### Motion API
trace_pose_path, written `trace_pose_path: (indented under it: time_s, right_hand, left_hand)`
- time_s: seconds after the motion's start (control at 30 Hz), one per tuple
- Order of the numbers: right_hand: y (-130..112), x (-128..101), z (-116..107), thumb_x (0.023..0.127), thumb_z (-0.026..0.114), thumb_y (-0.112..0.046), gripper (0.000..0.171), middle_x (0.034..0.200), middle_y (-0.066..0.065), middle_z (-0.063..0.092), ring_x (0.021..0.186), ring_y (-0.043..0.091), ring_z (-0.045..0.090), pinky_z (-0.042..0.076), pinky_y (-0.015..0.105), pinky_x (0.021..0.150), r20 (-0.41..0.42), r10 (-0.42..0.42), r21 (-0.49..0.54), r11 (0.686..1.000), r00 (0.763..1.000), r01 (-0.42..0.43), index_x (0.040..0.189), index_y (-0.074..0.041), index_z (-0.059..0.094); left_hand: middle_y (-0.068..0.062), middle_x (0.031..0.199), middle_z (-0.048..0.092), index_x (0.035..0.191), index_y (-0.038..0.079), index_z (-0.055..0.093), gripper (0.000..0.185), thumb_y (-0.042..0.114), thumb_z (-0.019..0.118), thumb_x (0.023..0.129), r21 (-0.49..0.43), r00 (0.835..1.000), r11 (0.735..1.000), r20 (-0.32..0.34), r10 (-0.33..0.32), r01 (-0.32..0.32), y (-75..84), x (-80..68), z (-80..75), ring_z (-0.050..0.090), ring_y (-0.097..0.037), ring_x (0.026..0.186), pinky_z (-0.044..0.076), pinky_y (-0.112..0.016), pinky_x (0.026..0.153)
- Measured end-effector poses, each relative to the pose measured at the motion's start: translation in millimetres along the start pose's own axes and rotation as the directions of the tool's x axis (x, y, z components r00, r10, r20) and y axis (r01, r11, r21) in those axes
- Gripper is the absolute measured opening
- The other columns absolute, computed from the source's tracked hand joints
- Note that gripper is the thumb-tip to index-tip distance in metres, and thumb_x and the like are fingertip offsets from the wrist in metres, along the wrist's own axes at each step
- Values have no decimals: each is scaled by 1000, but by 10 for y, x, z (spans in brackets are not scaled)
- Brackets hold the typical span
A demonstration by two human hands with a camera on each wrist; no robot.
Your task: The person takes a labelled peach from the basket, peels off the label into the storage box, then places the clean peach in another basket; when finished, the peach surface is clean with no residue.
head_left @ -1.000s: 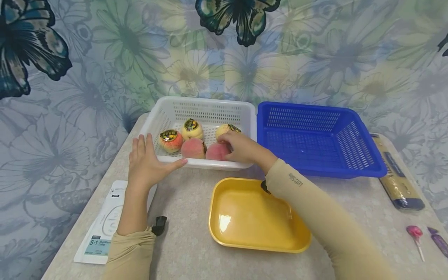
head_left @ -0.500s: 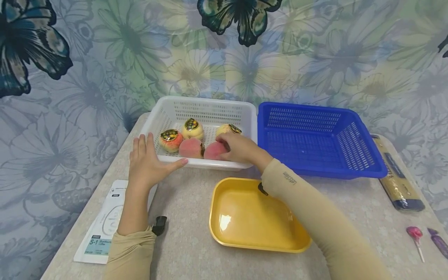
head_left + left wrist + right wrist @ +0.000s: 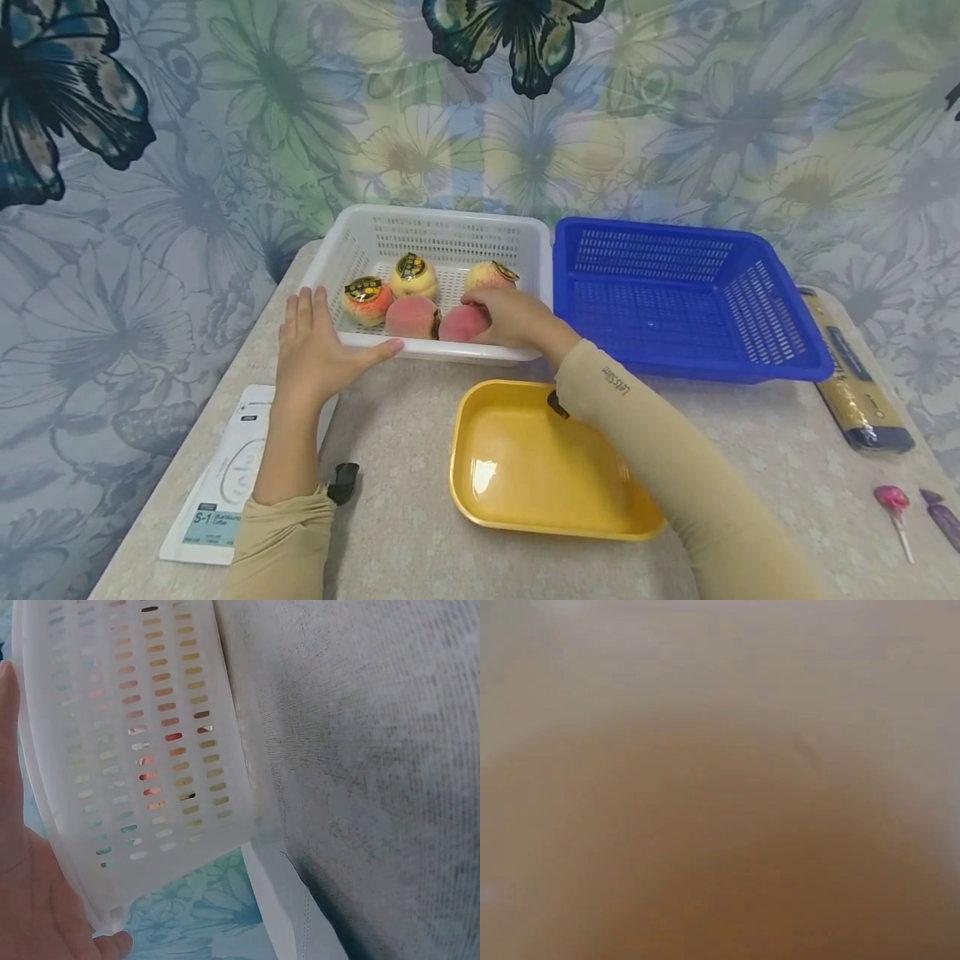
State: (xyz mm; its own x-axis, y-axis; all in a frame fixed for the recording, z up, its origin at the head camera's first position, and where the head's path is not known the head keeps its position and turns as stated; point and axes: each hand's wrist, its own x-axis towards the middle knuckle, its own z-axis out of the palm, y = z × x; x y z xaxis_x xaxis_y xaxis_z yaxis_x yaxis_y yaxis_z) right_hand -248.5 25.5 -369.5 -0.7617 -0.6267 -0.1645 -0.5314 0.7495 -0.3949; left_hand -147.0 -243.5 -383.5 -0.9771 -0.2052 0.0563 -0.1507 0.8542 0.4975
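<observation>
In the head view, several peaches lie in the white basket [image 3: 442,350]; dark labels show on some of them. My right hand [image 3: 517,321] reaches over its front rim with fingers and thumb curled around a pink peach [image 3: 459,323]. Against that fruit's left side sits another pink peach [image 3: 411,317], and a yellowish peach [image 3: 491,275] is just behind my fingers. My left hand [image 3: 318,354] rests on the basket's front left corner, fingers straight and thumb stretched along the rim. Slotted basket wall [image 3: 150,750] fills much of the left wrist view. The right wrist view is blurred.
A blue basket [image 3: 648,312] stands right beside the white one. Nearer me is a yellow tray [image 3: 551,467], under my right forearm. A white pouch [image 3: 217,492] lies at left; a gold packet [image 3: 858,387], a lollipop [image 3: 892,500] and a purple wrapped item [image 3: 941,517] are at right.
My right hand and the peach it grips have shifted very slightly left, and the forearm has swung a little left. The left hand stays in place.
</observation>
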Motion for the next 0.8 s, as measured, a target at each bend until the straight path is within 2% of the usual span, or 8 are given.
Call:
trace_pose_path:
  time_s: [0.17,0.3,0.43,0.57,0.8]
  right_hand:
    - [11,3,12,84,78,-42,63,133,0,62,121,18,57,44,36,109,-31,-11,1,1000,999,11,137,-15,57]
    - [25,-1,11,81,80,-40,63,134,4,57,119,20,55,45,37,108,-79,-44,28,999,996,47,134,-13,57]
    - [36,-28,-11,77,84,-39,67,135,4,50,116,21,54,46,38,107,-147,-51,135,988,988,71,132,-14,56]
    - [44,-73,-38,74,87,-36,71,133,3,47,111,20,55,51,37,100,-191,-35,255,963,981,84,133,-15,53]
    - [72,-120,-68,75,87,-29,73,137,3,44,111,19,54,53,36,93,-238,-67,328,933,969,145,137,-15,51]
  left_hand:
    - [-26,165,4,158,-2,1,143,76,76,63,-25,1000,1000,-2,0,0,-9,-11,-42,-1,-45,153,12,-70,117]
    - [-27,164,6,157,-2,1,143,72,79,63,-36,1000,999,-8,14,-14,-37,-20,-65,2,-45,153,12,-69,118]
    - [-27,164,6,157,-3,1,143,72,79,63,-33,1000,999,-15,24,-24,-60,-18,-53,1,-44,153,10,-68,118]
    - [-26,165,4,157,-3,0,143,73,78,64,-34,1000,999,-17,27,-27,-75,-15,-37,-3,-42,153,10,-67,119]
    - [-24,165,0,157,-2,-2,144,75,76,64,-34,1000,999,-3,23,-23,-67,-13,-31,-7,-40,154,11,-67,119]
